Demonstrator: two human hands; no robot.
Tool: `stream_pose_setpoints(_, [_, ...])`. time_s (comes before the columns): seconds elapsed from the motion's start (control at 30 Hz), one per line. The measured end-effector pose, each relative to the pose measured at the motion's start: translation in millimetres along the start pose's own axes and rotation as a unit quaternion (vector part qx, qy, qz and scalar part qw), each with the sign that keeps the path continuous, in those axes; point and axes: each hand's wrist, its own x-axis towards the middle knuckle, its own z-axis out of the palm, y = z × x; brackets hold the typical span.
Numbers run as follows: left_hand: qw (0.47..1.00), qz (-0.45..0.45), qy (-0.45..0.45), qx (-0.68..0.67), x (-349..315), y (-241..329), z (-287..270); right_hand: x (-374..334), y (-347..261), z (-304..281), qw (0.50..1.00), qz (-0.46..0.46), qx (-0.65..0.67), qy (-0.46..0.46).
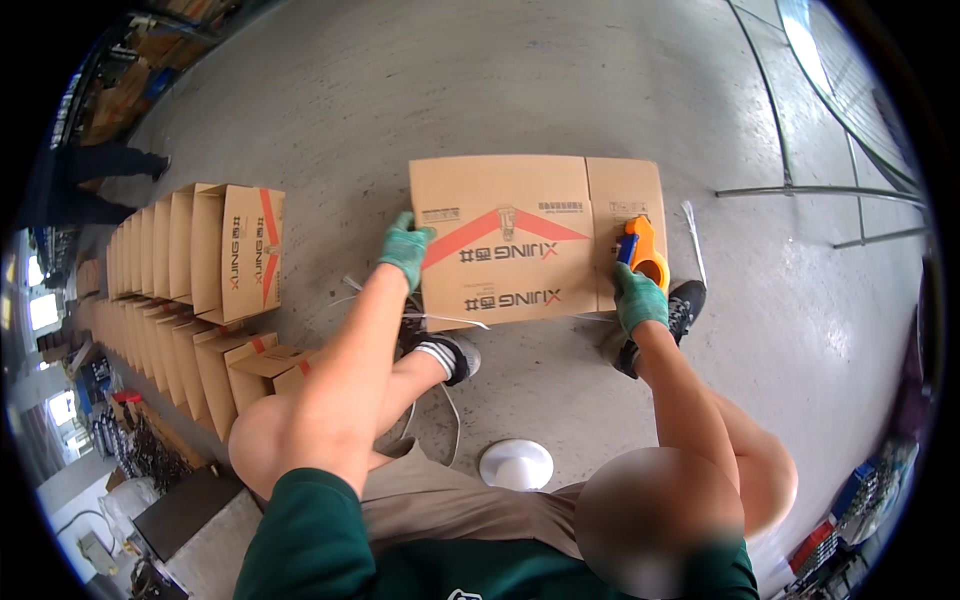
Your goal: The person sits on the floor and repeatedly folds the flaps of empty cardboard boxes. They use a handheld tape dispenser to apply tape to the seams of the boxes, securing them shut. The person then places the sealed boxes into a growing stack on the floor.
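Note:
A brown cardboard box (510, 215) with red stripes and dark print lies in front of my feet, one side facing up. At its left edge is my left hand (405, 250), in a green glove, fingers closed around the edge. My right hand (640, 297), gloved the same way, grips an orange tape dispenser (645, 245) with a blue part. The dispenser lies over the box's right part, near the seam. What the box's underside looks like is hidden.
Two rows of open cardboard boxes (240, 250) stand on the left. Another person's dark-clad leg (110, 165) shows behind them. Metal tubing (790, 190) is at the upper right. White straps (694, 245) and a white round-based object (515, 466) are on the grey floor.

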Motion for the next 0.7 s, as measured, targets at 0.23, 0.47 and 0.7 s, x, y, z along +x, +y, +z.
stream_pose_setpoints(0.23, [0.992,0.118,0.05,0.013,-1.2,92.2,-88.8,13.2,25.3,1.2,0.991,0.113,0.059,0.034])
stream_pose_setpoints(0.47, [0.993,0.062,0.088,0.043,-21.2,61.3,-110.1,16.4,-46.4,-108.1,0.932,-0.102,0.047,0.345])
stream_pose_setpoints(0.7, [0.984,0.133,0.12,-0.004,-42.4,54.9,-115.4,-4.0,-120.2,-163.6,0.929,-0.216,-0.187,0.235])
